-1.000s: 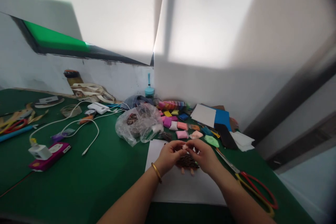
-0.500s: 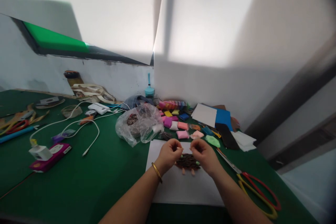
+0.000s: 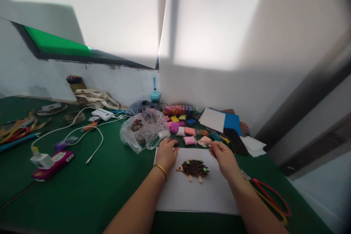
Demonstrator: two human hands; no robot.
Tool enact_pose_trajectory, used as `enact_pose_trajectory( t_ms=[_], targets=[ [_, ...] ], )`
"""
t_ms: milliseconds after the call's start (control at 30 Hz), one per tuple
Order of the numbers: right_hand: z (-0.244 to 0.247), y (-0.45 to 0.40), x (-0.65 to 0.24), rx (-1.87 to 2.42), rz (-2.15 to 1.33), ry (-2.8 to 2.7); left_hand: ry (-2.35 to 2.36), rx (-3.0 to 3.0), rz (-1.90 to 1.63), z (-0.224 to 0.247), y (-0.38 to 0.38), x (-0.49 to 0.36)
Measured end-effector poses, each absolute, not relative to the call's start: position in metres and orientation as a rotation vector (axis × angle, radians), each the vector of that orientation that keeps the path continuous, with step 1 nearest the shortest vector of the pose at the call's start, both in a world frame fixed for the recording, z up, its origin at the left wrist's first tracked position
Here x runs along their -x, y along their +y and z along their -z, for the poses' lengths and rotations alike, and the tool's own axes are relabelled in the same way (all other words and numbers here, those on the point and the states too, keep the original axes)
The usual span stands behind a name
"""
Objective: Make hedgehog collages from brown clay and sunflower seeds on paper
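The table point(image 3: 82, 197) is a smooth, dull green. On its near part, right of the middle, lies the paper point(image 3: 197, 199), white, flat and straight-edged. The bag point(image 3: 145, 129), thin, clear and crumpled, sits beyond the paper's far left corner. The scissors point(image 3: 267, 192) lie to the right, with one red and one yellow looped handle. The hedgehog point(image 3: 195, 168) lies on the paper, between the hands and apart from both: a peach snout at left, a rough coat of overlapping dark brown flakes with green dabs, and two stubby peach legs below. Beyond the paper are small soft packets, among them a pink packet point(image 3: 189, 140) and a peach packet point(image 3: 204, 140).

The right forearm covers part of the scissors' blades. Folds and glare blur the bag's contents.

The left hand point(image 3: 167, 154) is at the paper's far left, fingers curled, fingertips by a dark packet point(image 3: 173, 141); whether it grips anything, I cannot tell. The right hand point(image 3: 224, 158) is nearly closed at the fingertips, pinching a tiny pale bit point(image 3: 210, 145) near the peach packet.
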State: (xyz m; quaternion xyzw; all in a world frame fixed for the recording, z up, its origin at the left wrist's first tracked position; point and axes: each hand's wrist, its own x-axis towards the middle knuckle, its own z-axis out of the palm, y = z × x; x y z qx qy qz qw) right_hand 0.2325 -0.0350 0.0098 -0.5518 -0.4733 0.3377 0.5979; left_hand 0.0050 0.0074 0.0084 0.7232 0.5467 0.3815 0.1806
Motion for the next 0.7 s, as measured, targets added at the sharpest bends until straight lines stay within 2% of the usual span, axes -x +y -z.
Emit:
enact_pose_trajectory(
  t_ms=[133, 233, 300, 500, 600, 700],
  targets=[
    [-0.027, -0.047, -0.201, 1.252, -0.643, -1.408, 1.042, -1.4, -1.387, -0.027, -0.015, -0.026],
    [-0.04, -0.066, -0.17, 1.167, -0.396, -1.821, 0.605, -0.778, -1.191, -0.044, -0.03, -0.041],
    [-0.046, -0.08, -0.154, 1.099, -0.279, -2.056, 0.512, -0.549, -1.13, -0.052, -0.035, -0.046],
    [-0.054, -0.088, -0.151, 1.099, -0.141, -2.341, 0.513, -0.434, -1.153, -0.06, -0.048, -0.056],
    [-0.051, -0.074, -0.172, 1.221, -0.023, -2.317, 0.444, -0.513, -0.939, -0.063, -0.057, -0.056],
    [-0.044, -0.059, -0.202, 1.266, -0.046, -2.153, 0.469, -0.539, -0.95, -0.067, -0.053, -0.041]
  ],
)
